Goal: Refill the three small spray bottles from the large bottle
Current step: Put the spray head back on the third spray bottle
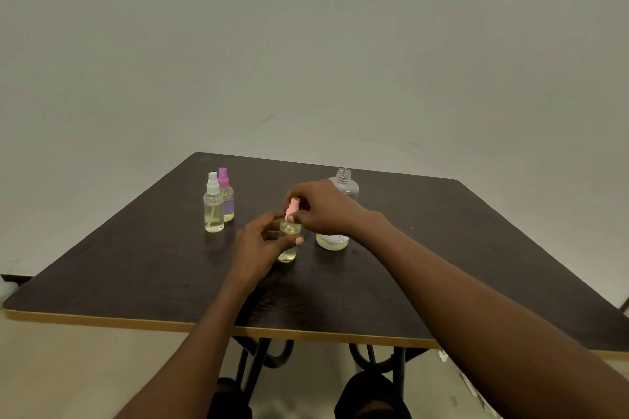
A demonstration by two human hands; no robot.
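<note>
Your right hand [323, 207] reaches in from the right, and its fingertips pinch the pink spray cap [292, 209] from above. The cap sits on top of the third small spray bottle [288, 250]; whether it is screwed fully home cannot be told. Your left hand [257, 245] comes from the near left and curls thumb and fingers round the clear body of this bottle, holding it upright just above or on the table [136, 265]; contact with the top cannot be told. The bottle stands near the middle of the dark tabletop and holds pale yellow liquid, the level partly hidden by your fingers. Just right of it, and partly hidden behind your right wrist, stands the large bottle [345, 185]: clear, upright, its threaded neck uncapped, with a shallow layer of pale liquid showing at its base. To the far left, well apart from your hands, two more small spray bottles stand upright and close together. The white-capped bottle [213, 211] is the nearer, and the purple-capped bottle [227, 202] is just behind it and slightly right; both are capped and contain pale yellow liquid. The table has a light-coloured edge band along its near side and dark curved metal legs [253, 360] below. Your knees show at the bottom edge under the table. A plain pale wall [306, 61] fills the far field.
</note>
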